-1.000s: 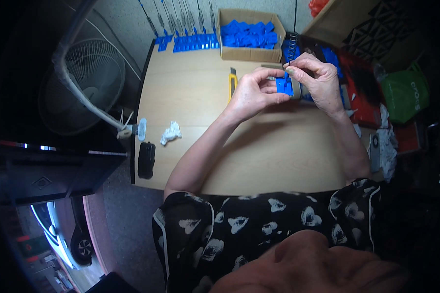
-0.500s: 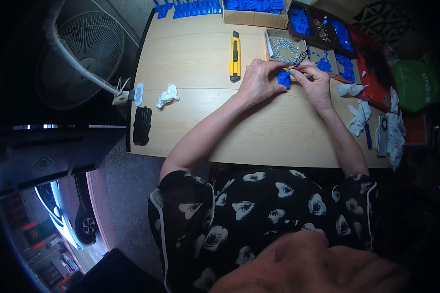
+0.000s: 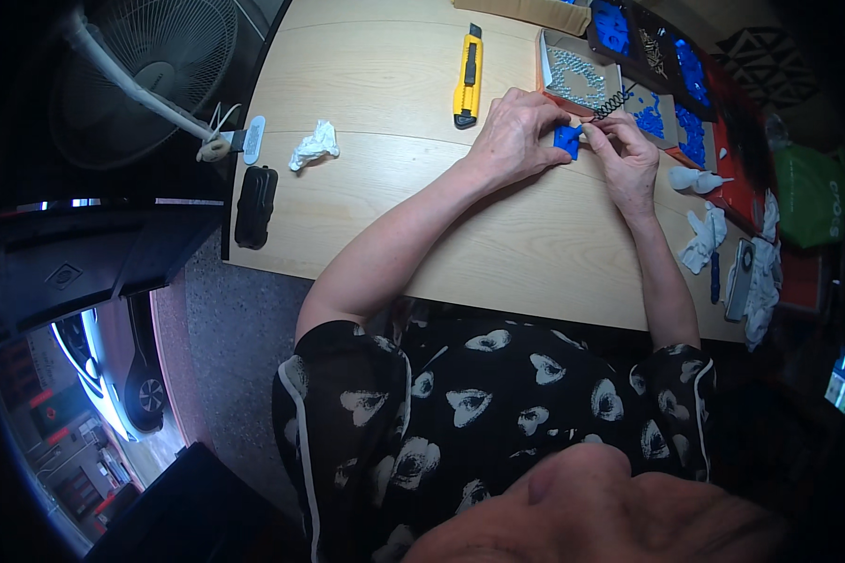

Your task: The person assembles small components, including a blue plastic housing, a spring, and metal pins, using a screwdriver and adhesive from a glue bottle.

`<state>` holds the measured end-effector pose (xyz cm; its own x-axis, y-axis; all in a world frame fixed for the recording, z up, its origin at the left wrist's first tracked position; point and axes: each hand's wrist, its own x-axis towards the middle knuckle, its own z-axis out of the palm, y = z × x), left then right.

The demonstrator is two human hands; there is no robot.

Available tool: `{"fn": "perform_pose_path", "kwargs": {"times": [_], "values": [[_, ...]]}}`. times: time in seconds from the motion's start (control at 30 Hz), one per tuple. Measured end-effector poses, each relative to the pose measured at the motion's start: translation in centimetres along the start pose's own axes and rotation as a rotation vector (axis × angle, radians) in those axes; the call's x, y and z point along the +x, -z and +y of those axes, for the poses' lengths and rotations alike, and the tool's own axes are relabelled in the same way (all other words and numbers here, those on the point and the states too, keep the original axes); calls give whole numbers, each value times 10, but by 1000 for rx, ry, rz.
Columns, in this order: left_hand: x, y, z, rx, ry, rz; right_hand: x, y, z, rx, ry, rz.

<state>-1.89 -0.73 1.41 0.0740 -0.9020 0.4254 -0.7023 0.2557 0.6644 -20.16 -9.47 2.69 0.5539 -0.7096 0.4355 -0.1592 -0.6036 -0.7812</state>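
Note:
My left hand [image 3: 514, 134] grips a small blue plastic part [image 3: 566, 140] just above the light wooden table [image 3: 385, 188]. My right hand [image 3: 626, 158] pinches the lower end of a black coil spring [image 3: 610, 102] against the same blue part. The spring slants up and to the right from my fingers. Both hands meet at the part, near the table's far right side.
A yellow utility knife [image 3: 467, 74] lies left of my hands. A small box of silver bits [image 3: 577, 77] and trays of blue parts [image 3: 671, 103] sit behind them. Crumpled white paper [image 3: 314, 145], a black case [image 3: 255, 206], a fan [image 3: 150, 66] and white gloves [image 3: 706, 235] surround the work spot.
The view has tipped down, so the table and boxes sit higher in the picture. My hands stay joined on the blue part and spring, now lower over the table.

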Motion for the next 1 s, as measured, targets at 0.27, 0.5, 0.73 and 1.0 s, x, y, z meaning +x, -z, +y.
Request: {"fn": "perform_pose_path", "kwargs": {"times": [0.27,0.5,0.73,1.0], "values": [[1,-3,1,14,24,-9,-1,2,-2,12,-16,-1],[1,-4,2,19,37,-20,-3,1,0,28,8,17],[2,-5,0,51,37,-28,-3,0,-1,35,26,20],[2,-3,-1,87,27,-16,-2,-4,3,-1,37,47]]}}
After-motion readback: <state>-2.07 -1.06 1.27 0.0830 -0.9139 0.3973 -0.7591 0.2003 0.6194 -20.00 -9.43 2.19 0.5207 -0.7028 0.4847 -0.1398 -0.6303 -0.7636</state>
